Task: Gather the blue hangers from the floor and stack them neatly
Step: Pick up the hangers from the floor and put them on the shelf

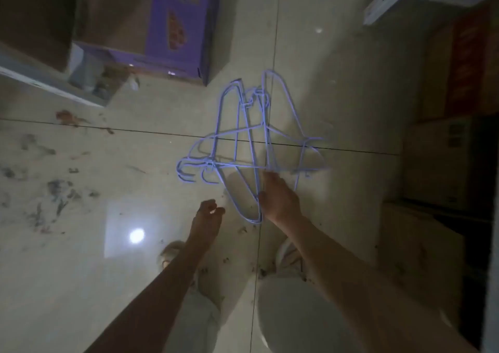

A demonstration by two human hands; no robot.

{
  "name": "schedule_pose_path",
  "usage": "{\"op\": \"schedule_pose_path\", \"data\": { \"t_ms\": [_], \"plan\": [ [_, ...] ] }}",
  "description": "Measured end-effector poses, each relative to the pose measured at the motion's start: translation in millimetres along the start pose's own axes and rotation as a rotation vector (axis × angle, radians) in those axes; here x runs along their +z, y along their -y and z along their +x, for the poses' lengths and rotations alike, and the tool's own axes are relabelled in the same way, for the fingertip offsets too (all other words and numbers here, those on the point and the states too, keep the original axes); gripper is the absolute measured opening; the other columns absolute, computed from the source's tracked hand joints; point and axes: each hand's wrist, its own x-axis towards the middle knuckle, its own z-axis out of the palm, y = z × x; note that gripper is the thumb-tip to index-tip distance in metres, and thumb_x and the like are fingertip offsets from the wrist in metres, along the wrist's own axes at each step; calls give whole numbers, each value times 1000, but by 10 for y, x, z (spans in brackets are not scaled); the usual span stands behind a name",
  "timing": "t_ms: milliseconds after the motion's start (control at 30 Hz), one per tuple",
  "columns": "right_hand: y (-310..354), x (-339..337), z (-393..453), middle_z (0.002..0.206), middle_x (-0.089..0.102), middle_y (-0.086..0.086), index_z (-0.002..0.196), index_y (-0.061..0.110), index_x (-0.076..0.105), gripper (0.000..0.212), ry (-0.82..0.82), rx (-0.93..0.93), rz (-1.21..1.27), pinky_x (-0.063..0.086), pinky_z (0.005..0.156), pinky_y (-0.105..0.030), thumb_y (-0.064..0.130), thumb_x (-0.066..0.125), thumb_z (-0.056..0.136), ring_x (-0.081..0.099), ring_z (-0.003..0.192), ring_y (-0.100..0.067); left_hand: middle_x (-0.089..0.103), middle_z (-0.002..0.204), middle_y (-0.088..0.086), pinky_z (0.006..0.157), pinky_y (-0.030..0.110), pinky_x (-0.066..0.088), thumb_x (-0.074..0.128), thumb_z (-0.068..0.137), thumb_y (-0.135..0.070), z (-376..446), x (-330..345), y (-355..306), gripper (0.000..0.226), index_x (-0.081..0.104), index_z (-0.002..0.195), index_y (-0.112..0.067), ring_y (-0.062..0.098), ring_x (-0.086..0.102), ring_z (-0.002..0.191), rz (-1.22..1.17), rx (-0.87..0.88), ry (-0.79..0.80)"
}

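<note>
Dim light and blur make the tangle of blue hangers (243, 142) on the tiled floor (108, 163) hard to count. The right hand (280, 198) reaches down, fingers touching the nearest hangers; its grip cannot be told. The left hand (209, 213) hovers just beside, loosely curled, holding nothing. Several hangers run near-to-far, others left-to-right, hooks left.

Dim, soft-focus view, lamp glare on glossy floor (81, 244) (edges darkened, warped)
</note>
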Motion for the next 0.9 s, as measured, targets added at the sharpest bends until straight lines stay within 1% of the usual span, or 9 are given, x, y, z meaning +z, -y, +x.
{"op": "schedule_pose_path", "data": {
  "t_ms": [133, 200, 267, 333, 433, 567, 667, 800, 900],
  "plan": [
    [20, 168, 585, 149, 42, -5, 147, 20, 43, 56, -157, -143, -194, 46, 103, -41, 23, 59, 94, 45, 134, -27, 62, 120, 17, 91, 38, 48, 58, 98, -16, 589, 159, -61, 36, 56, 132, -4, 30, 61, 108, -228, -59, 66],
    [47, 259, 823, 140, 47, -6, 139, 20, 49, 49, -181, -187, -261, 48, 97, -41, 20, 61, 92, 51, 124, -28, 64, 98, 15, 77, 37, 46, 58, 92, -15, 792, 238, -77, 13, 67, 98, -9, 27, 60, 91, -284, -39, 51],
    [73, 327, 969, 131, 49, -8, 127, 17, 55, 35, -196, -197, -268, 52, 86, -41, 18, 60, 92, 54, 116, -30, 64, 82, 12, 67, 34, 43, 58, 93, -10, 939, 290, -98, 17, 61, 77, -15, 24, 57, 79, -347, -42, -16],
    [70, 362, 1062, 121, 51, -7, 114, 16, 60, 18, -201, -174, -229, 55, 79, -40, 22, 56, 96, 52, 116, -29, 61, 78, 12, 63, 33, 44, 61, 93, -8, 1020, 318, -81, 19, 57, 76, -15, 22, 55, 71, -373, -58, -45],
    [64, 349, 1084, 114, 51, -6, 106, 19, 64, 18, -152, -200, -209, 54, 78, -39, 28, 50, 100, 52, 115, -26, 55, 73, 11, 57, 29, 45, 64, 92, -5, 962, 302, -35, 17, 58, 78, -12, 21, 49, 63, -369, -43, -18],
    [40, 251, 937, 107, 54, -4, 105, 23, 66, 22, -138, -324, -246, 46, 72, -35, 36, 49, 102, 54, 106, -25, 58, 78, 14, 69, 38, 51, 65, 93, -6, 742, 196, -11, 19, 60, 76, -13, 24, 55, 72, -353, 36, -110],
    [92, 122, 712, 93, 59, -1, 100, 21, 68, 24, -195, -377, -214, 36, 67, -31, 35, 49, 105, 56, 95, -25, 65, 82, 21, 74, 44, 57, 67, 94, -9, 476, 81, -82, 11, 67, 84, -4, 27, 60, 74, -359, 88, -155],
    [197, -220, 316, 88, 68, -4, 103, 20, 68, 25, -242, -300, -88, 44, 74, -38, 32, 46, 106, 59, 94, -30, 75, 90, 24, 77, 46, 58, 63, 96, -6, 43, -147, -230, 9, 71, 96, -2, 32, 71, 78, -454, 41, -137],
    [280, -562, 55, 83, 67, -8, 94, 19, 61, 26, -293, -126, 10, 46, 68, -39, 33, 43, 107, 61, 90, -33, 77, 87, 23, 77, 47, 63, 63, 92, -2, -243, -381, -357, 12, 74, 88, -7, 33, 76, 73, -393, -33, -173]
  ]
}}
